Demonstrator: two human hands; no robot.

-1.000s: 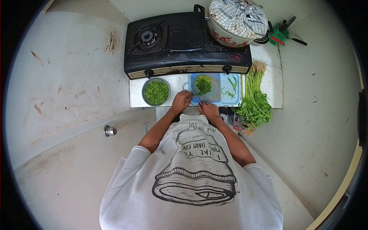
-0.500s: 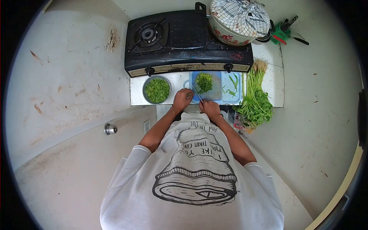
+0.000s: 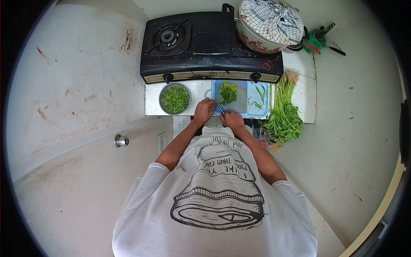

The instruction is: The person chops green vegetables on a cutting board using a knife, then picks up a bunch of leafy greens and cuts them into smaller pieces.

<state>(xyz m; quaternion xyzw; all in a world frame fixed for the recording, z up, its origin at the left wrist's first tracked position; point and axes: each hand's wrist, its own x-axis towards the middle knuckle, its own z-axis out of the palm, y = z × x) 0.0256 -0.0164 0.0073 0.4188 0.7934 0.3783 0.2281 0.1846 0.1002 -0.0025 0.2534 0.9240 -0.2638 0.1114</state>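
My right hand (image 3: 233, 120) is closed around the handle of a knife (image 3: 218, 106) at the front edge of the blue cutting board (image 3: 242, 112). The blade points up and to the left, close to the fingers of my left hand (image 3: 205, 110). That hand is curled at the board's left front corner; whatever its fingers pinch is hidden. A pile of chopped greens (image 3: 227, 92) lies on the darker left part of the board. Several loose leaves (image 3: 258, 101) rest on its paler right side.
Left of the board stands a round bowl (image 3: 161, 103) of chopped greens. A bunch of leafy stems (image 3: 283, 107) lies to the right. Behind are a black gas stove (image 3: 209, 38), a cloth-covered pot (image 3: 259, 44) and a green basket (image 3: 314, 41) with utensils. A door knob (image 3: 121, 140) juts out at left.
The knife has shifted slightly down and left, its blade now nearer my left fingers. Both hands stay almost in place, and the piles of greens look the same.
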